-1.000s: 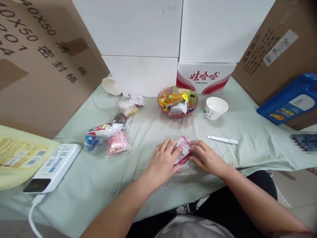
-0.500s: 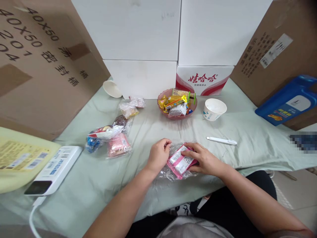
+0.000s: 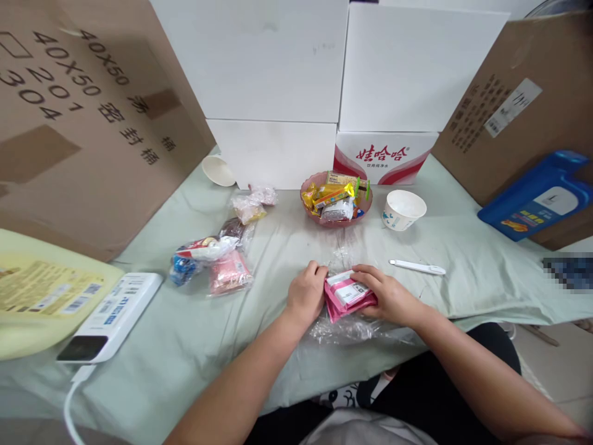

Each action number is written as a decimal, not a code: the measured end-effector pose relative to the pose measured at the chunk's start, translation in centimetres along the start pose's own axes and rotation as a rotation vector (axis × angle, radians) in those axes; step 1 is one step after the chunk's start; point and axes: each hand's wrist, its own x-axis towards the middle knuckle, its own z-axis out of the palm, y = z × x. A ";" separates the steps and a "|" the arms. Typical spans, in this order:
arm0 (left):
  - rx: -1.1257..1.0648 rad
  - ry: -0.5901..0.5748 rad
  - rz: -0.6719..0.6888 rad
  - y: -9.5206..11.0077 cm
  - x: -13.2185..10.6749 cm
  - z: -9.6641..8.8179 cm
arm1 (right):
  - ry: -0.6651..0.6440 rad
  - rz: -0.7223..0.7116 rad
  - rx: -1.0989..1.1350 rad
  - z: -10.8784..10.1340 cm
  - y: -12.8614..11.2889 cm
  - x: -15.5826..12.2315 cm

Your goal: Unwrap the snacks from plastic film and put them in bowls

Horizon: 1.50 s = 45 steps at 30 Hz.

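Observation:
A pink snack packet [image 3: 348, 296] with a white label lies on a crinkled clear plastic bag [image 3: 353, 327] near the table's front edge. My right hand [image 3: 388, 295] is closed round the packet's right side, fingers over its top. My left hand [image 3: 306, 293] is closed in a pinch at the packet's left edge, where the clear plastic rises.
A pink bowl of wrapped snacks [image 3: 336, 199] and a white paper cup [image 3: 402, 210] stand behind. A white pen [image 3: 417, 267] lies to the right. Several bagged snacks [image 3: 215, 259] lie to the left, a white device [image 3: 111, 316] further left. Cardboard and white boxes wall the table.
The packet has turned and now lies flatter, further out over the clear bag. My left hand has gone from lying across the packet to pinching at its left edge.

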 end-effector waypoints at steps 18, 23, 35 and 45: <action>0.038 0.024 0.006 0.0 0.5 0.9 | -0.127 0.067 -0.996 -14.2 6.3 17.1; 0.041 0.035 0.007 -0.1 0.5 1.0 | -0.142 0.144 -1.009 -11.3 6.1 19.4; -0.029 0.069 0.018 -0.6 0.8 1.1 | 0.220 0.082 -0.597 -8.5 2.6 9.9; -0.272 0.257 -0.043 -1.5 1.5 0.7 | 0.063 0.070 -0.355 2.0 0.8 -1.9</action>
